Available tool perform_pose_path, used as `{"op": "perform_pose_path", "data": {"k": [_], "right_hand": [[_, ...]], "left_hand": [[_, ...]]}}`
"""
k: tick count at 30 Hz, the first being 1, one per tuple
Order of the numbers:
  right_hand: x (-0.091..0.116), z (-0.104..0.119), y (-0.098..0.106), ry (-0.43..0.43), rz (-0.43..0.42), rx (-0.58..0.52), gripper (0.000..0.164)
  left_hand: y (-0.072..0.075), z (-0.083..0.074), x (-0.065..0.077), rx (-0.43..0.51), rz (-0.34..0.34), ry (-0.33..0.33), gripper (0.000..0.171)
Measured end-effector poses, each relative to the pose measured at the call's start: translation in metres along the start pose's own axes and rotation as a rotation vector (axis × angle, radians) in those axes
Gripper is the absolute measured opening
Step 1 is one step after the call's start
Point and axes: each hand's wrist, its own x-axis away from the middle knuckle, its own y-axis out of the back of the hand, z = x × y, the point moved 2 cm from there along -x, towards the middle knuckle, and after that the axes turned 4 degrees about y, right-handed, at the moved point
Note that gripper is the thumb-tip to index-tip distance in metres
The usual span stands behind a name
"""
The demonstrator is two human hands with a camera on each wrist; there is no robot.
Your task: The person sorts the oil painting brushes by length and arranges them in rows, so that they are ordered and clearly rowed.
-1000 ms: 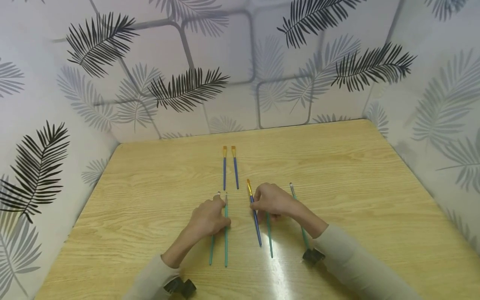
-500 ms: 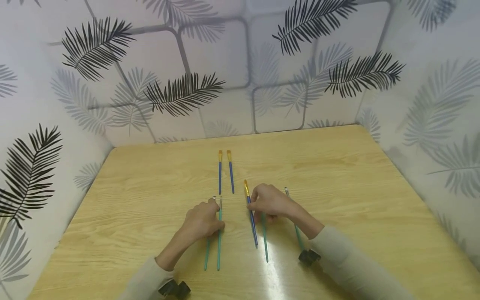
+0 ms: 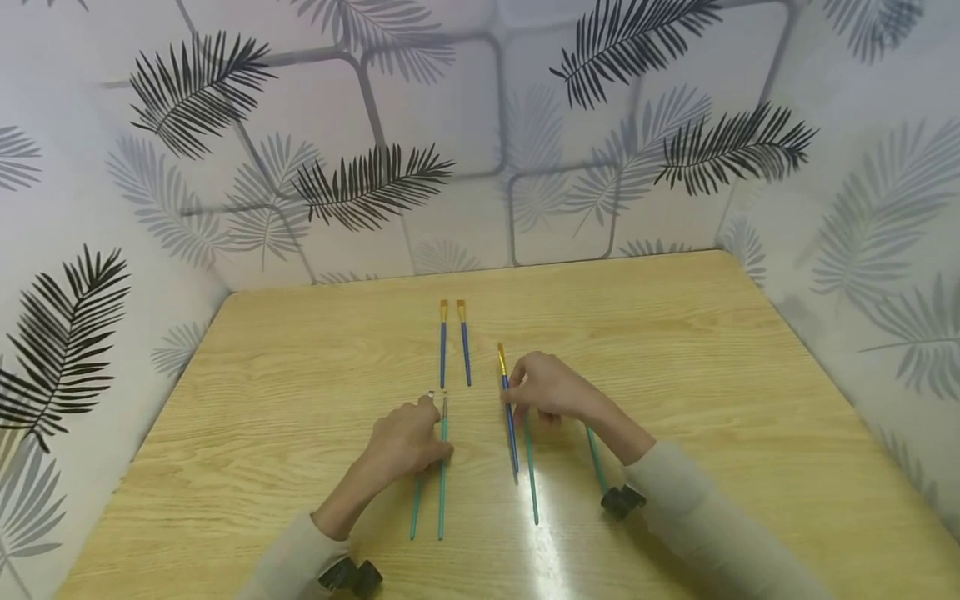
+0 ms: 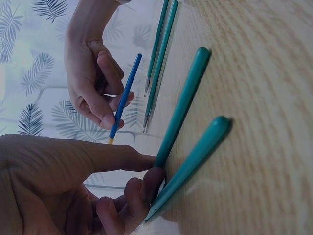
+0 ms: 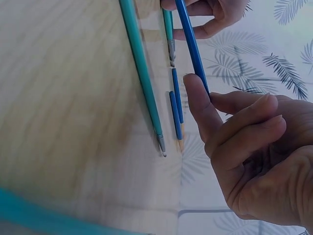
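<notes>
Slim blue paintbrush with a gold metal ferrule and amber bristles: in my right hand, pinched between thumb and fingertip at the handle's upper part, the other fingers loosely bent. Long axis runs mostly away from me, bristles forward and leaning slightly left, handle end toward me. Both wrist views suggest it is raised off the table; cannot judge how high. Key relation: two flat-tipped blue paintbrushes with amber bristles lie side by side farther off and to its left, bristles also pointing away. In my judgement, bringing the held brush level with them would take a shift left and forward, with hardly any turn. My left hand is nearer that pair, fingers just short of the left one's handle end, but it is occupied: thumb and curled fingers pinch a thin teal-green paintbrush with a silver ferrule; pressure not visible. A second teal-green paintbrush runs partly under that hand. On my right, one teal-green handle emerges below the right hand, another below the wrist. All rests over a pale wood-grain table.
</notes>
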Motion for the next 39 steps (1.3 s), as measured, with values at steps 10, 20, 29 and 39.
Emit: {"op": "perform_pose_path", "data": {"k": [10,20,29,39], "right_hand": [[-0.009,0.001,0.015,-0.058,-0.014,-0.053,0.027],[-0.022,-0.001,0.027,-0.071,-0.039,-0.054,0.026],[-0.034,-0.006,0.034,-0.134,-0.069,-0.03,0.028],[-0.042,-0.011,0.038,-0.116,-0.094,-0.045,0.03]], "left_hand": [[0.001,-0.001,0.0,-0.011,-0.006,-0.026,0.047],[0.001,-0.002,0.0,-0.011,-0.002,-0.029,0.05],[0.003,-0.004,0.0,-0.028,-0.01,-0.009,0.05],[0.01,-0.012,0.003,-0.006,-0.011,-0.018,0.044]]}}
